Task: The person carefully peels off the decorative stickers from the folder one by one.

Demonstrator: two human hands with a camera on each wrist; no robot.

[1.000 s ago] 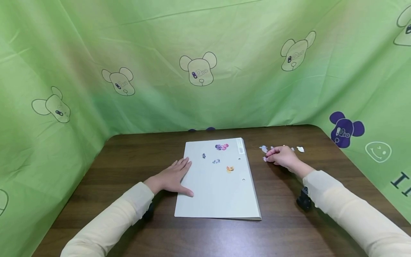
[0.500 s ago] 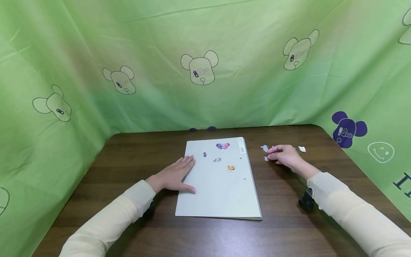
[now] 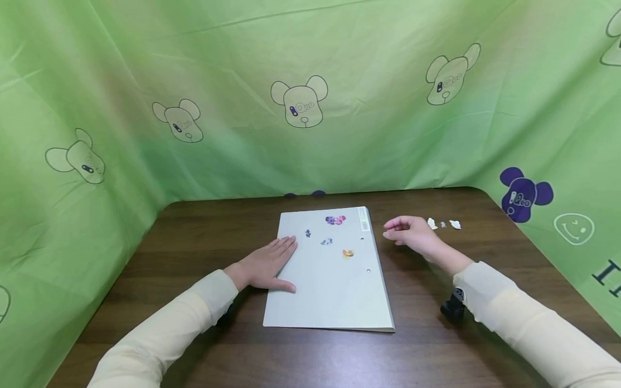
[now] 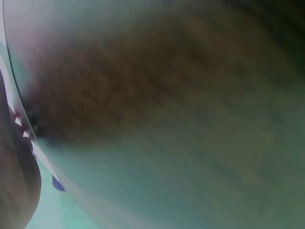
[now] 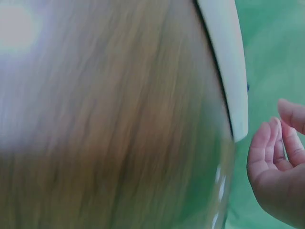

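Observation:
A white folder (image 3: 330, 291) with punched holes lies on the table, several small coloured stickers on its cover. Purple and pink ones (image 3: 335, 220) are near its top, and an orange sticker (image 3: 347, 254) is lower right. My left hand (image 3: 266, 265) rests flat on the folder's left edge, fingers straight and thumb spread. To the folder's right, my right hand (image 3: 411, 235) hovers low over the table with bent fingers, thumb near the forefinger. Whether a sticker is between its fingertips cannot be seen. In the right wrist view, that hand (image 5: 279, 171) shows nothing plainly held.
Right of my right hand lie white cut-out pieces (image 3: 455, 224) and a tiny greyish piece (image 3: 443, 224). The brown wooden table (image 3: 204, 226) ends at a green curtain (image 3: 233, 156) at the back and sides. The left wrist view is mostly blurred.
My right hand has moved left toward the folder, uncovering a white piece on its right. The purplish pieces seen by its fingertips are out of sight. My left hand stays on the folder.

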